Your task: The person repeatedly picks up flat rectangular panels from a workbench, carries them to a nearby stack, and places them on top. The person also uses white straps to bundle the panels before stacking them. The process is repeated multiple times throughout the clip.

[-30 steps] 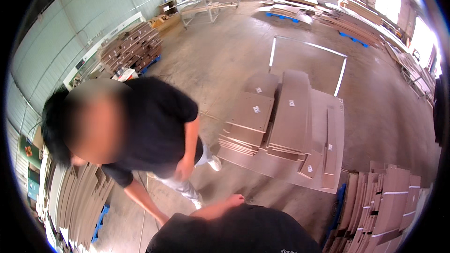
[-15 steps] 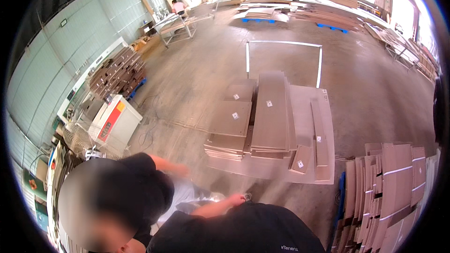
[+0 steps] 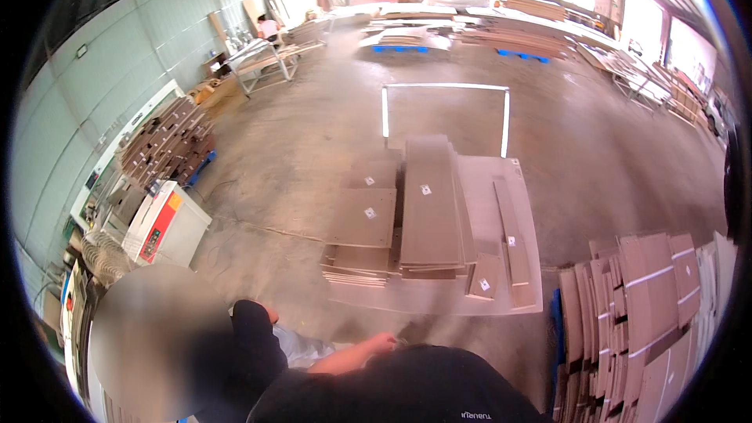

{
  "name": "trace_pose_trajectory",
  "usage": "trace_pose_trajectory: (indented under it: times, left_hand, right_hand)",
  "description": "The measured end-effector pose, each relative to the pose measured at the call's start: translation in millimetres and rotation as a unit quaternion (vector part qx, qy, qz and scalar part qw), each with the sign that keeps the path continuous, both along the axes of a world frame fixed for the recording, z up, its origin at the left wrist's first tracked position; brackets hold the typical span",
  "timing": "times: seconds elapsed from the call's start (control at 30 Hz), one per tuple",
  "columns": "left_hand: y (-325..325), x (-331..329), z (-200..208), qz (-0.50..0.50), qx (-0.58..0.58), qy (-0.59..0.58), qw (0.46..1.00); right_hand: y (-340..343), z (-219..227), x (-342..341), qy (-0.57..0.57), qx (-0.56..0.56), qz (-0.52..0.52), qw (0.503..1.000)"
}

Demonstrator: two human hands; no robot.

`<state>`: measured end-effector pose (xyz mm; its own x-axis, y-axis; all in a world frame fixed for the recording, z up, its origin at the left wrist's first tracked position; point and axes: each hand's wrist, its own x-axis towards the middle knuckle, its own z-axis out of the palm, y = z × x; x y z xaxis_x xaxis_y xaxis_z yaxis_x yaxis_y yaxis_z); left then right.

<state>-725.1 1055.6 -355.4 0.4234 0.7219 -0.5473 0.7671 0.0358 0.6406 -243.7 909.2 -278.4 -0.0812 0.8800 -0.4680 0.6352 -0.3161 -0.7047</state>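
A bare forearm lies along the top edge of my black shirt [image 3: 407, 392], and I take it for my left arm. My left hand [image 3: 381, 342] has curled fingers, and I cannot tell if it holds anything. My right hand is out of sight. A co-worker in a black top [image 3: 252, 345] bends low at my lower left, close to that arm. On the floor ahead, low stacks of brown boards [image 3: 429, 207] with small white labels lie on a flat sheet [image 3: 525, 298].
A fanned pile of brown boards [image 3: 650, 321] lies at the right. At the left stand a white and orange machine [image 3: 166, 227] and stacked boards on a blue pallet [image 3: 168, 141]. White lines [image 3: 445, 88] mark the concrete floor. Work tables [image 3: 266, 59] and another person [image 3: 270, 27] are far off.
The co-worker has sunk from the middle left into the lower left corner. The view has swung, and the board stacks now sit in the centre. My forearm stays against my shirt.
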Motion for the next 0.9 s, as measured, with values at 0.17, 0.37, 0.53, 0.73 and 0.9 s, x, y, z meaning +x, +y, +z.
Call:
trace_pose_trajectory:
  times: [0.17,0.37,0.53,0.73,0.9]
  left_hand:
    - [-20,-18,-6,0.147,-0.097,-0.021,0.984]
    - [-25,-17,-44,0.141,-0.104,-0.020,0.984]
    - [-39,-7,-69,0.212,-0.108,-0.086,0.967]
    - [-39,-17,-86,0.087,0.006,-0.013,0.996]
    - [-25,8,-56,0.135,-0.110,0.004,0.985]
  right_hand:
    - [-33,-8,6,-0.008,0.054,0.014,0.998]
    - [-47,-42,27,0.037,0.044,-0.038,0.998]
    - [-42,-11,36,0.092,-0.106,-0.158,0.978]
    - [-8,46,15,0.125,-0.135,-0.249,0.951]
    - [-22,31,28,0.124,-0.118,-0.215,0.961]
